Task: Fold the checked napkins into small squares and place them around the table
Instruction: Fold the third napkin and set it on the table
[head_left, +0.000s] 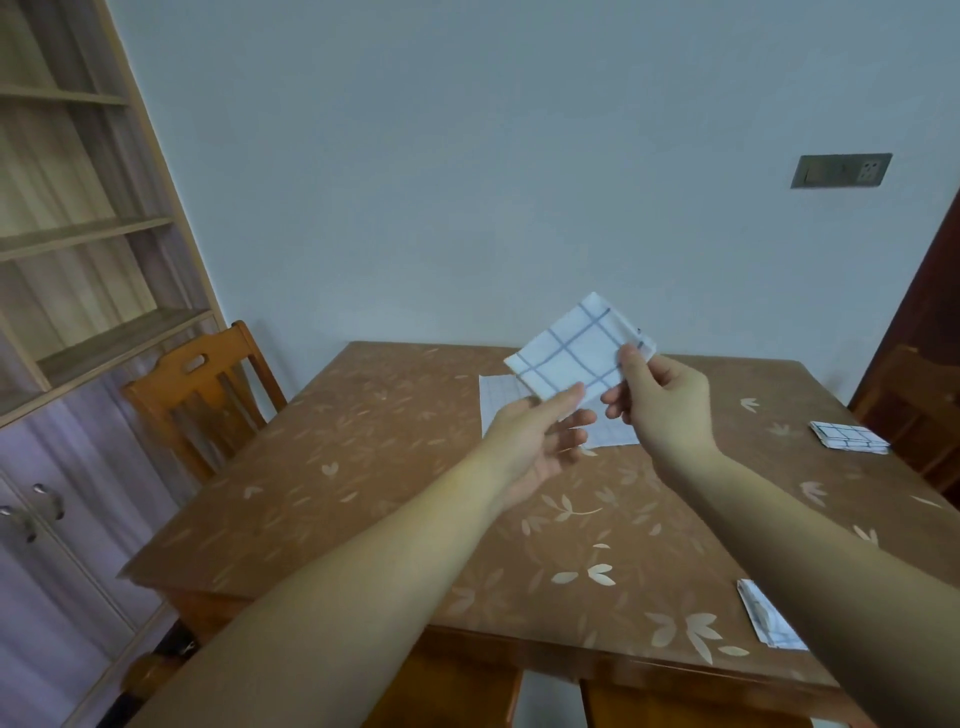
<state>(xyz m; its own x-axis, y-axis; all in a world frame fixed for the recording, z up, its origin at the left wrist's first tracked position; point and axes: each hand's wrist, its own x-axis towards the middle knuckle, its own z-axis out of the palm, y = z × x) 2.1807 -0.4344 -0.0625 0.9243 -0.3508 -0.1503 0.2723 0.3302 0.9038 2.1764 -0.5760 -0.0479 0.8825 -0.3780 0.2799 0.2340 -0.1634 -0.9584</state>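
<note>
A folded white napkin with blue checks (574, 353) is held up above the far middle of the table (363, 467). My right hand (660, 400) pinches its right edge between thumb and fingers. My left hand (540, 441) touches its lower corner with the fingertips, palm up. Under the hands an unfolded napkin (498, 402) lies flat on the table, partly hidden. One folded napkin (849, 437) rests at the right edge. Another folded one (769, 618) sits near the front right edge, partly covered by my right forearm.
A wooden chair (202, 389) stands at the table's left side. A shelf unit with cupboard doors (78, 260) fills the left wall. A dark chair (914, 415) and a door are at the right. The table's far edge meets the wall.
</note>
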